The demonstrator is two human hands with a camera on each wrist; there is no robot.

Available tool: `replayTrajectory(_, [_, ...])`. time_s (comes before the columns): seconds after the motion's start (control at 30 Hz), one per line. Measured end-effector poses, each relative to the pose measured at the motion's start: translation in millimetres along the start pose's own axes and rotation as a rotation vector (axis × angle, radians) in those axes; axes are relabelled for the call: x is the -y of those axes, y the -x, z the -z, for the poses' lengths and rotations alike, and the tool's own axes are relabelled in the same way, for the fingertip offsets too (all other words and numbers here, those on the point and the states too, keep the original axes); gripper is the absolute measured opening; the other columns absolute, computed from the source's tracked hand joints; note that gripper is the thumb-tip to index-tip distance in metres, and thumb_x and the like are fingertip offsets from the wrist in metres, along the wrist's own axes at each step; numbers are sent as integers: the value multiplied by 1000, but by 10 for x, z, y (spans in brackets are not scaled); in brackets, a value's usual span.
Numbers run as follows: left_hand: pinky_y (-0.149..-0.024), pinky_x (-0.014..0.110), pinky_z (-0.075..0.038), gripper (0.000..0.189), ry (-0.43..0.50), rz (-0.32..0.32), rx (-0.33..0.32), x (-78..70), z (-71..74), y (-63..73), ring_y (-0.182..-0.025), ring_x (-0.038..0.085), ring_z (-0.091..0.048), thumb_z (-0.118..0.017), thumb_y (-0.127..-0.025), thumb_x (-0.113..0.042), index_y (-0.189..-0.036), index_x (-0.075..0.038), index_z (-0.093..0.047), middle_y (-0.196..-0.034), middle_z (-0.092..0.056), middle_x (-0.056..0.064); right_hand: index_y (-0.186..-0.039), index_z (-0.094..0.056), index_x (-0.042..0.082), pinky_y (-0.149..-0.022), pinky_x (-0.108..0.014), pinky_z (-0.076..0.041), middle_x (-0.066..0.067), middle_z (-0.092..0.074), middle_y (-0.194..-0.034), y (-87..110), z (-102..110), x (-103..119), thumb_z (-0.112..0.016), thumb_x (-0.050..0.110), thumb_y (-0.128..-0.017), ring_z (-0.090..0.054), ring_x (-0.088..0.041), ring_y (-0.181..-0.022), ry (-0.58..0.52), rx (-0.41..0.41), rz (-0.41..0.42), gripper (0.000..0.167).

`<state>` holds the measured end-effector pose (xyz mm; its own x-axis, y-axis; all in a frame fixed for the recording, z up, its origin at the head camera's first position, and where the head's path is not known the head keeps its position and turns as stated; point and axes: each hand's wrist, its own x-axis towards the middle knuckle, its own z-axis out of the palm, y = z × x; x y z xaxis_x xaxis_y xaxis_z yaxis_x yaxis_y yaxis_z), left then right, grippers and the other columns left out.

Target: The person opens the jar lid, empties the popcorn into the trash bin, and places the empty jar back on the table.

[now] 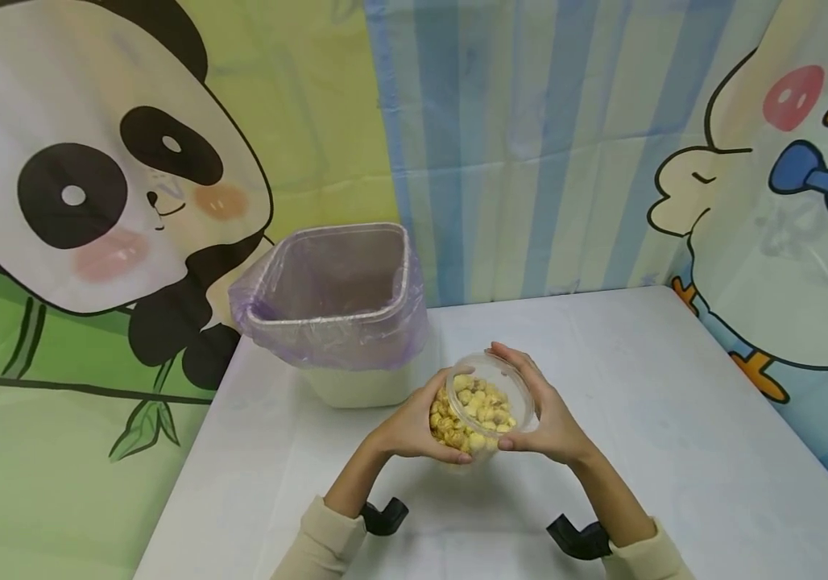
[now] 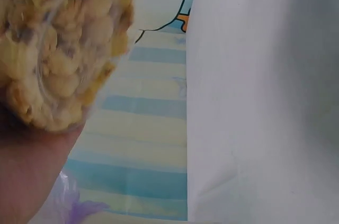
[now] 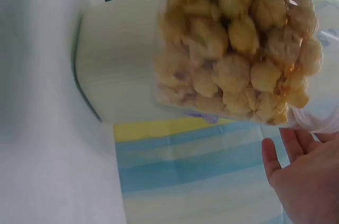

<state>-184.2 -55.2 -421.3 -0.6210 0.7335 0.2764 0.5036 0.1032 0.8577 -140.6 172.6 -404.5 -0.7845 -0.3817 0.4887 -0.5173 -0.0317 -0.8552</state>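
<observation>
We hold a popcorn jar (image 1: 445, 425) tilted above the white table (image 1: 646, 403), near the lined bin (image 1: 359, 383): our left hand (image 1: 412, 425) clasps it, apparently for steadiness, while our right hand (image 1: 553, 425) grips the clear top (image 1: 523, 388), likely for control. Cartoon-printed cloth (image 1: 552, 161) hangs behind.

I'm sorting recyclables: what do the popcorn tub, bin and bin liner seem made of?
Tub: probably clear, glossy plastic; popcorn shows through its shiny wall. Bin: likely off-white, matte plastic, judging by smooth sides. Liner: apparently thin, purple plastic film, translucent and crinkled.
</observation>
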Motion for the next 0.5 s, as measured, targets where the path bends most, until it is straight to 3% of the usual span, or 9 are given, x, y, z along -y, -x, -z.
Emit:
replayTrajectory(0.13, [-94,36,-42,108,-39,-66,-117,5,-19,-31,-115,17,-47,-88,-57,-16,-143,-20,-23,-132,-43,2,-146,-23,10,-104,-47,-24,-13,-25,-144,0,-35,-15,-87,24,-60,-25,-31,-130,60,-77,-4,108])
replayTrajectory(0.27, [-93,33,-43,108,-91,-79,-164,4,-44,-59,-114,13,-48,-89,-55,-23,-142,-23,-24,-131,-44,-5,-145,-25,11,-92,-61,-31,-11,-27,-143,-12,-60,-12,-85,8,-58,-28,-32,-127,100,-118,-30,106])
replayTrajectory(0.37, [-93,33,-43,108,-104,-74,-149,5,-48,-59,-112,13,-48,-89,-54,-23,-142,-20,-25,-129,-45,-5,-145,-26,12,-89,-51,-41,-10,-28,-143,-19,-53,-6,-82,2,-59,-32,-29,-124,89,-110,-38,103])
replayTrajectory(0.5, [-92,33,-43,107,-49,-33,-43,-27,-3,-24,-112,14,-49,-88,-56,-18,-142,-17,-26,-127,-47,0,-144,-26,8,-88,-37,-46,-14,-28,-142,-12,-19,-10,-82,7,-62,-34,-27,-122,-6,-34,-12,99])
